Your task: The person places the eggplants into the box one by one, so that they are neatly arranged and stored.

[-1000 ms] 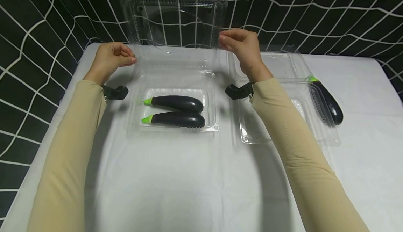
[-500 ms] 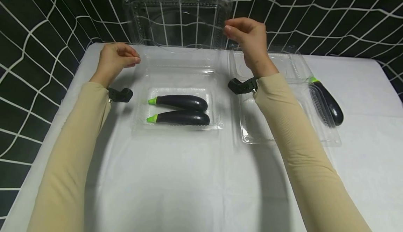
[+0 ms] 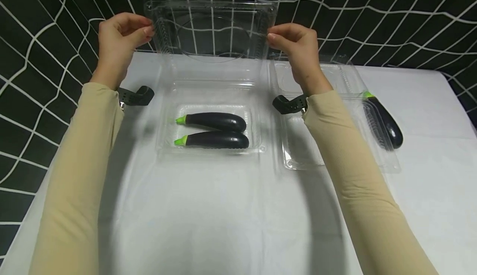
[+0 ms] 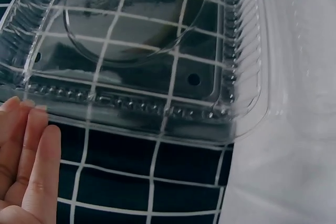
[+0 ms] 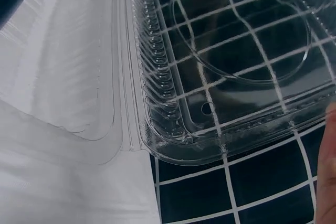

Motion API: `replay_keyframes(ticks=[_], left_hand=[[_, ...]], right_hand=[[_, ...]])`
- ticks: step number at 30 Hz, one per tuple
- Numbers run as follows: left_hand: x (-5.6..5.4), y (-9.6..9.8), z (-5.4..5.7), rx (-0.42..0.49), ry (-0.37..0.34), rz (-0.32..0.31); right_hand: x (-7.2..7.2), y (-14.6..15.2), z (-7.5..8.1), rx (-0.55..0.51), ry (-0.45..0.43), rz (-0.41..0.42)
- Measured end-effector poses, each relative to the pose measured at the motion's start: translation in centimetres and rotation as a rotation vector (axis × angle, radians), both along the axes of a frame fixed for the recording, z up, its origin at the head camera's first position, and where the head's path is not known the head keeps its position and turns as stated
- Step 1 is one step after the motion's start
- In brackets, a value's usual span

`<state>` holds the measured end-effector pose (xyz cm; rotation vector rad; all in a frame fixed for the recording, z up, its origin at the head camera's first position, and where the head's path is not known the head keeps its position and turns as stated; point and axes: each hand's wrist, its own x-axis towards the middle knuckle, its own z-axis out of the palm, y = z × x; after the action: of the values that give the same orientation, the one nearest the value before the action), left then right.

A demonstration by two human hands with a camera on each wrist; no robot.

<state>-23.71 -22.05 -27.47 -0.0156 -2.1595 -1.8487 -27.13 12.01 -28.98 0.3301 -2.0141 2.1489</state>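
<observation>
A clear plastic clamshell container lies on the table with its lid raised at the back. Two dark eggplants, one behind the other, lie side by side in its base, green stems to the left. My left hand pinches the lid's left edge between thumb and fingers. On the opposite side, my right hand pinches the right edge. In the left wrist view the fingertips meet the lid's rim; in the right wrist view only part of a finger shows beside it.
A second clear clamshell stands to the right, partly behind the right forearm. A third eggplant lies at that container's right side. White cloth covers the table, and dark netting with white cords rises behind it.
My left hand has moved up along the lid's left side to near its upper corner. The right hand has risen a little, then stayed. The container has shifted slightly right.
</observation>
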Motion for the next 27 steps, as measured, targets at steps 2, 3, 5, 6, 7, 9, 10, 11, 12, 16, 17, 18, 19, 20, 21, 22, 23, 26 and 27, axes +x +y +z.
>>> replay_keyframes(ticks=[2, 3, 5, 6, 7, 9, 10, 11, 12, 16, 17, 18, 19, 20, 21, 22, 23, 26, 27], left_hand=[[0.1, 0.0, -0.1, 0.043, 0.011, -0.005], [0.1, -0.1, -0.2, 0.068, 0.014, -0.011], [0.3, -0.1, -0.5, 0.127, 0.015, -0.025], [0.3, -0.1, -0.5, 0.158, 0.014, -0.033], [0.4, -0.1, -0.6, 0.184, 0.012, -0.038], [0.6, -0.2, -0.7, 0.225, 0.012, -0.05], [0.7, -0.2, -0.7, 0.24, 0.012, -0.054], [0.8, -0.3, -0.8, 0.252, 0.013, -0.057], [0.9, -0.3, -0.8, 0.259, 0.014, -0.059], [1.4, -0.5, -1.0, 0.284, 0.027, -0.071], [1.5, -0.5, -1.1, 0.285, 0.033, -0.076], [1.7, -0.6, -1.1, 0.285, 0.036, -0.079], [1.9, -0.6, -1.2, 0.281, 0.039, -0.081], [2.1, -0.7, -1.2, 0.274, 0.037, -0.081], [2.3, -0.7, -1.2, 0.263, 0.042, -0.082], [2.5, -0.8, -1.3, 0.254, 0.04, -0.083], [2.7, -0.8, -1.3, 0.248, 0.033, -0.082], [3.3, -0.9, -1.5, 0.236, 0.024, -0.085], [3.5, -1.0, -1.6, 0.234, 0.025, -0.086]], right_hand=[[0.1, 0.0, -0.1, 0.006, 0.002, 0.006], [0.2, 0.0, -0.2, 0.006, -0.001, 0.01], [0.4, 0.1, -0.2, 0.002, -0.008, 0.017], [0.5, 0.2, -0.2, 0.005, -0.013, 0.019], [0.6, 0.3, -0.1, 0.004, -0.017, 0.021], [0.8, 0.3, -0.1, -0.011, -0.021, 0.029], [1.0, 0.3, 0.0, -0.025, -0.025, 0.037], [1.1, 0.3, 0.0, -0.039, -0.03, 0.048], [1.3, 0.3, 0.1, -0.06, -0.037, 0.061], [1.8, 0.5, 0.3, -0.14, -0.072, 0.125], [1.9, 0.5, 0.3, -0.151, -0.08, 0.137], [2.1, 0.5, 0.4, -0.158, -0.086, 0.148], [2.2, 0.6, 0.4, -0.157, -0.088, 0.156], [2.3, 0.6, 0.5, -0.153, -0.087, 0.162], [2.4, 0.6, 0.5, -0.15, -0.086, 0.166], [2.5, 0.6, 0.5, -0.145, -0.087, 0.169], [2.7, 0.7, 0.5, -0.135, -0.088, 0.169], [3.2, 0.8, 0.4, -0.113, -0.096, 0.173], [3.4, 0.8, 0.4, -0.11, -0.101, 0.177]])
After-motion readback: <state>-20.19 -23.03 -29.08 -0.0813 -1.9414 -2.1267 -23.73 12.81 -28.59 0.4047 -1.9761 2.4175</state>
